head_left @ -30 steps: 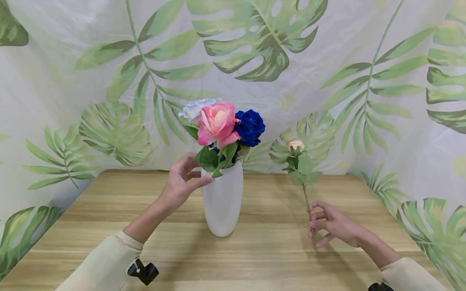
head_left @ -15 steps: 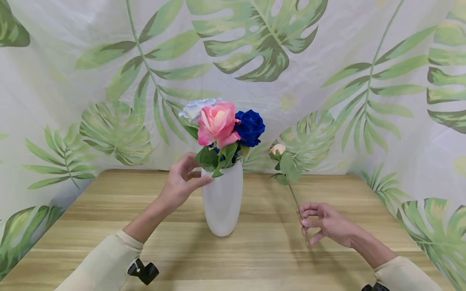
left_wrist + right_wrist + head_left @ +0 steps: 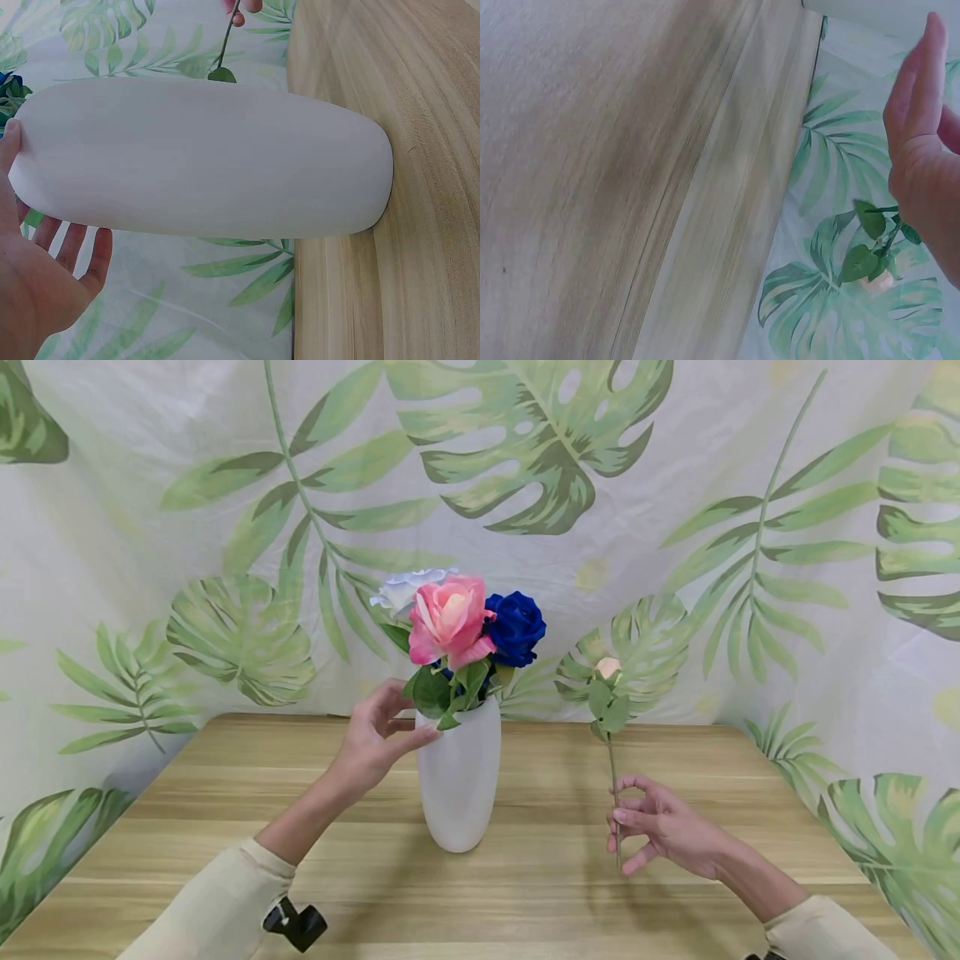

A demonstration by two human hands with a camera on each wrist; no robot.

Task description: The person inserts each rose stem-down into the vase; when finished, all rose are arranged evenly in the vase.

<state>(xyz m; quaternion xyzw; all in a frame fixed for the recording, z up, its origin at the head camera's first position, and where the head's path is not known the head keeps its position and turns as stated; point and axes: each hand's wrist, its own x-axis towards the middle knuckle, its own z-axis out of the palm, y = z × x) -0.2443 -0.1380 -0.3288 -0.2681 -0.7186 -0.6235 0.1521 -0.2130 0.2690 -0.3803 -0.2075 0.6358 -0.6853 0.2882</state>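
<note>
A tall white vase (image 3: 459,793) stands upright on the table. It bears a pink rose (image 3: 452,620), a dark blue rose (image 3: 516,628) and a pale bluish-white flower (image 3: 408,592). My left hand (image 3: 375,735) holds the vase near its rim, thumb on the near side; the left wrist view shows the vase (image 3: 202,157) lying sideways across the picture. To the right, my right hand (image 3: 667,827) pinches the thin stem of a small peach rose (image 3: 607,669), bloom up and apart from the vase. In the right wrist view its leaves (image 3: 861,262) show past the wrist.
The wood-grain table (image 3: 555,902) reaches back to a hanging cloth (image 3: 525,443) printed with green leaves. Black wrist-camera mounts sit at both cuffs, the left mount (image 3: 295,924) in fuller view.
The right hand has shifted a little left with the peach rose. The bloom leaned left toward the vase half a second ago and is near upright now. The left hand and vase stay put.
</note>
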